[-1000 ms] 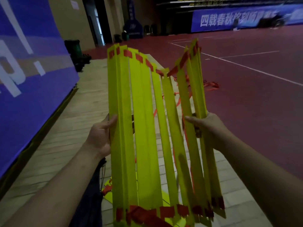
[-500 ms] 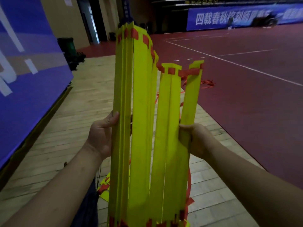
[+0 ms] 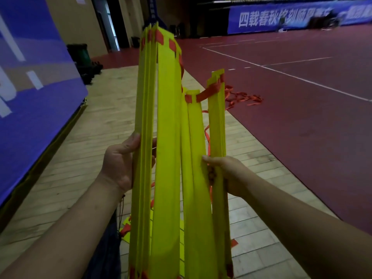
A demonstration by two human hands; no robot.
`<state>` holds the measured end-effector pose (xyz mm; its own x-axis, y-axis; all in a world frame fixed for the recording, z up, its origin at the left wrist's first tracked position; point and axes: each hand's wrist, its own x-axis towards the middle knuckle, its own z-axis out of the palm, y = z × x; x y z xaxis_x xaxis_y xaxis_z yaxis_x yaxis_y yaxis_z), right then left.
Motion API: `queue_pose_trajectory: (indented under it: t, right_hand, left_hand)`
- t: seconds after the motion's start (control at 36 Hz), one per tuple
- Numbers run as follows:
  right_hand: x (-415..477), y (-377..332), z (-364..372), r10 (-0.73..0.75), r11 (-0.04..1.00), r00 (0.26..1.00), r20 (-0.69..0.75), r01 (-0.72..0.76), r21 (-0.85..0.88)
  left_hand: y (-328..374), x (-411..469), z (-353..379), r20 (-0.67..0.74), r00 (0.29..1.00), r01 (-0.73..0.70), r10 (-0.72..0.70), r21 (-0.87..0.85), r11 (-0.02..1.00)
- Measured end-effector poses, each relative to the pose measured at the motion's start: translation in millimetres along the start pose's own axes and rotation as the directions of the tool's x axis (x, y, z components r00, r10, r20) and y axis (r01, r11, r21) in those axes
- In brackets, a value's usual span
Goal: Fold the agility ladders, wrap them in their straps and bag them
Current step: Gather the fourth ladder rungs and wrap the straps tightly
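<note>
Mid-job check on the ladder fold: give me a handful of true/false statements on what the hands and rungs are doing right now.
1. Both hands grip the yellow rungs. True: the left hand holds the tall stack, the right hand the shorter group.
2. The rung tops are level. False: the left stack stands higher.
3. Loose orange strap lies on the red court floor. True.
4. The ladder is already bagged. False: it is held up, unwrapped.
5. The wall panel at left is green. False: blue.
</note>
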<state>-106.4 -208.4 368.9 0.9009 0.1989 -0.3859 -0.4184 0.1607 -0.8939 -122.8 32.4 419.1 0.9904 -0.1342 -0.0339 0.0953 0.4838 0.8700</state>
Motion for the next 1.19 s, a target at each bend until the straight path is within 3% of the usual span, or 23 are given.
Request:
queue_pose_trajectory:
  t: [0.25,0.61,0.83,0.94,1.08,1.19]
  right_hand:
    - [-2,-2,2,-0.003,0.981,1.000,-0.010,0.005,0.193]
    - [-2,-10,9,0.007,0.953,0.997,0.073,-0.029,0.301]
    - [-16,-6,15,0.036,0.994,0.978,0.206,-0.058,0.098]
    - [-17,-7,17,0.075,0.986,0.977,0.199,-0.102,0.130]
    - [-17,-11,14,0.004,0.986,0.986,0.169,-0.032,0.164]
    - [-24,-20,12,-0.055,0.964,0.972,0.227,-0.007,0.265]
  left_hand:
    - [5,4,-18,0.213,0.976,-0.042,0.034,0.034,0.999]
    - [0,6,-10,0.016,1.000,0.013,-0.013,0.040,0.999]
    - [0,4,-7,0.052,0.999,-0.004,0.000,0.089,0.996]
    - [-2,7,-10,0.088,0.996,-0.012,0.001,0.121,0.993]
    - [-3,10,-10,0.061,0.998,-0.001,-0.006,0.114,0.993]
    - [-4,13,-11,-0.006,0.999,0.041,-0.041,0.157,0.987]
